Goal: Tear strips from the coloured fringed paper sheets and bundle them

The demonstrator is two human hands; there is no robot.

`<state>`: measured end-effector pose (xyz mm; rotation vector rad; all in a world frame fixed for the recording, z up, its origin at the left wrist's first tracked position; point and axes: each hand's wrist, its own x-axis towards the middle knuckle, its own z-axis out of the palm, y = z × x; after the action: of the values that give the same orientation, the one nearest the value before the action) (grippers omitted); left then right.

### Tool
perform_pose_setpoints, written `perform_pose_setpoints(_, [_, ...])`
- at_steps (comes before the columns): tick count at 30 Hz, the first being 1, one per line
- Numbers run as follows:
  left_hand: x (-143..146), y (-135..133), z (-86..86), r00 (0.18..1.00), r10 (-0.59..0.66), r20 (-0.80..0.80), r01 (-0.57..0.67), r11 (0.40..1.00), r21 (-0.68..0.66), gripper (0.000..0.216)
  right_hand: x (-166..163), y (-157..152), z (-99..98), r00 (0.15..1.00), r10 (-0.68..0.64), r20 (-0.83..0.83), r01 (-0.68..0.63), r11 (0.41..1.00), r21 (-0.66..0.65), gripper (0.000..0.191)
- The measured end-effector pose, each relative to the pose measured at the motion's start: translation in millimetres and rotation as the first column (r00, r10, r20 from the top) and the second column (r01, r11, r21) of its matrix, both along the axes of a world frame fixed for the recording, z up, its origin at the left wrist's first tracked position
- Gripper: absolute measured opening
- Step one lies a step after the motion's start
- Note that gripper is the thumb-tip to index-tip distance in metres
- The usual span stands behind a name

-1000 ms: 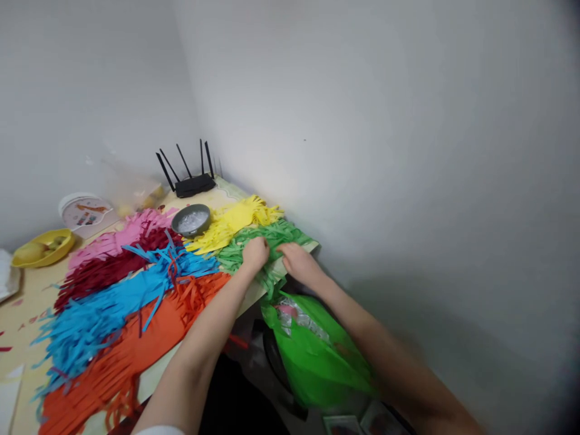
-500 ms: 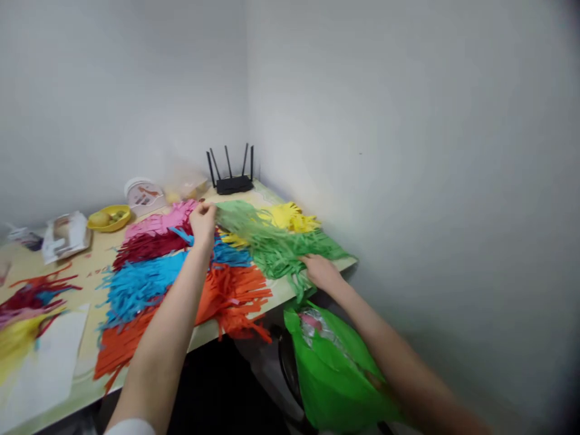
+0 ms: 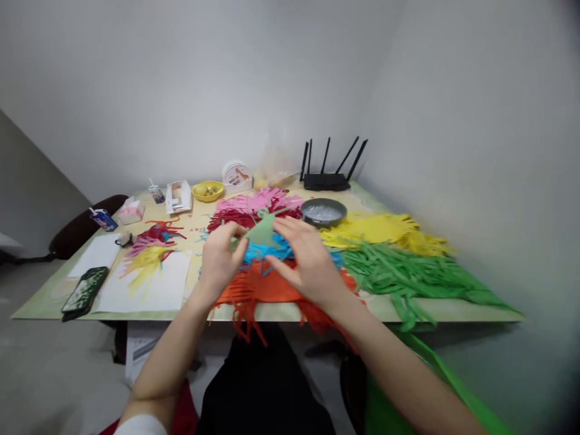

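A light green piece of fringed crepe paper [image 3: 261,233] is held up over the colored fringes. My left hand [image 3: 222,257] is closed on its left edge, thumb against fingers. At the right edge is my right hand [image 3: 310,260], fingers stretched out and thumb apart, fingertips touching or very near the paper. Beneath them lie blue fringed paper [image 3: 272,249] and orange fringed paper [image 3: 267,281], with dark red fringe [image 3: 231,219] and pink fringe [image 3: 260,200] behind. Yellow fringed paper [image 3: 376,229] and green fringed paper [image 3: 403,272] spread to the right.
A grey round dish [image 3: 324,211] and a black router [image 3: 326,181] stand at the back. On the left are white sheets [image 3: 167,287], a multicolored paper tassel [image 3: 151,257], a phone [image 3: 85,292] and a yellow fruit bowl [image 3: 207,192]. A green bag [image 3: 435,374] is below the right edge.
The view has swung left. Both hands have moved from the green fringe pile toward the table's middle, bringing a light green piece away from it.
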<state>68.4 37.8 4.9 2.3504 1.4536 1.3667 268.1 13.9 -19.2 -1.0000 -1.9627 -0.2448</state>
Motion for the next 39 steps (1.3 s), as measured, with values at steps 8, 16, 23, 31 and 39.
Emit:
perform_pose_setpoints(8, [-61.8, -11.7, -22.5, 0.952, 0.153, -0.266, -0.194, 0.972, -0.132, 0.012, -50.1, 21.8, 26.7, 0.883, 0.019, 0.469, 0.084, 0.977, -0.197, 0.017])
perform_pose_setpoints(16, [-55.9, -9.6, -5.2, 0.933, -0.156, -0.324, 0.111, 0.982, -0.153, 0.05, -62.5, 6.4, 57.4, 0.713, -0.006, 0.701, 0.31, 0.899, -0.308, 0.019])
perform_pose_setpoints(23, [-47.4, 9.4, -10.2, 0.929, -0.36, 0.088, 0.354, 0.791, -0.499, 0.02, -25.3, 12.8, 55.0, 0.94, 0.166, 0.298, 0.013, 0.856, -0.517, 0.018])
perform_pose_setpoints(31, [-62.8, -0.7, -17.6, 0.795, -0.23, 0.561, 0.52, 0.735, -0.435, 0.027, -7.4, 9.5, 24.4, 0.909, 0.293, -0.296, -0.406, 0.784, -0.47, 0.038])
perform_pose_setpoints(39, [-69.5, -9.2, -13.7, 0.738, -0.316, 0.597, 0.609, 0.692, -0.388, 0.026, -3.4, 0.1, 17.0, 0.782, 0.399, -0.479, -0.593, 0.712, -0.376, 0.034])
